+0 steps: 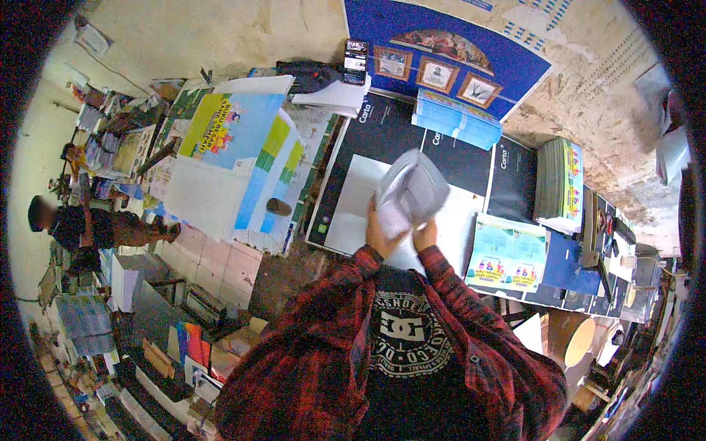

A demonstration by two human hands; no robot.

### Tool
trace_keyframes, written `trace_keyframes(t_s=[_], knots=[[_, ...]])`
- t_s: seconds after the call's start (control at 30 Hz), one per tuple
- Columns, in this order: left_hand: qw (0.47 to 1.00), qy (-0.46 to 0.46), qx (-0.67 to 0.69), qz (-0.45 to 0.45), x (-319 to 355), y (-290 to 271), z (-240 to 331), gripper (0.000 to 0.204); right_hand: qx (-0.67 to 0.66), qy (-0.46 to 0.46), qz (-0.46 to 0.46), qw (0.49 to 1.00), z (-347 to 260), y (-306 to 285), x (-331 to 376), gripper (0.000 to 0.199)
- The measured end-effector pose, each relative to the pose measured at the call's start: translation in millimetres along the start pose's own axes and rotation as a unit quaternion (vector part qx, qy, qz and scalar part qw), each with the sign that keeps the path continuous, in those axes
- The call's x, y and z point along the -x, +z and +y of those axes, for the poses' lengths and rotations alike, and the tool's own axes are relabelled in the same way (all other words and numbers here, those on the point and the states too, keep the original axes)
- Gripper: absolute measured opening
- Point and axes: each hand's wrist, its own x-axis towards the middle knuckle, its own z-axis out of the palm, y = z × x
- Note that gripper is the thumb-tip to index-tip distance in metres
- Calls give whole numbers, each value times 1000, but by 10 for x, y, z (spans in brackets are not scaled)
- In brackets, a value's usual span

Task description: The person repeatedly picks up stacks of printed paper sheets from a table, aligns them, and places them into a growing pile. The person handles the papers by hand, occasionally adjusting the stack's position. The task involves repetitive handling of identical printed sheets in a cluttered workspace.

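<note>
A thick bundle of whitish-grey paper sheets (pixel 413 187) is held up and bent into a curve in front of my chest. Around its lower left side my left hand (pixel 382 234) is closed. My right hand (pixel 425 234) grips its lower right corner, with the fingers partly hidden by the paper. Beneath the bundle lies a large white sheet (pixel 353 209) on the black-topped table (pixel 334 176). To the right of my hands rests a light blue and green printed cover sheet (pixel 507 250).
Stacks of blue booklets (pixel 456 121) and yellow-green booklets (pixel 560 184) stand at the table's back. At left, another table carries large printed sheets (pixel 228 132) and a brown cylinder (pixel 278 206). A phone (pixel 355 62) leans by the wall. A person (pixel 88 224) is at far left; a round stool (pixel 577 342) is lower right.
</note>
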Motion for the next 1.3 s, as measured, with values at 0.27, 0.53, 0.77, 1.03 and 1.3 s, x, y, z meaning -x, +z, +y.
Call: trace_keyframes(t_s=[0.27,0.53,0.77,1.03,1.3], knots=[[991,-132,31,1,-153,35,279,104,234,-151,-296,913,329,182,244,91],[993,-81,-63,-53,-1034,-262,187,37,199,-221,-266,917,-370,-82,-267,78],[929,-219,96,-284,-960,-221,-1547,47,239,-213,-160,934,78,-68,-155,66],[888,-107,96,-437,-699,-177,-2755,71,-116,-62,-28,991,-443,375,-1646,44],[888,-169,-203,-376,-749,-313,-2257,58,-263,56,128,955,213,1695,-1271,58]])
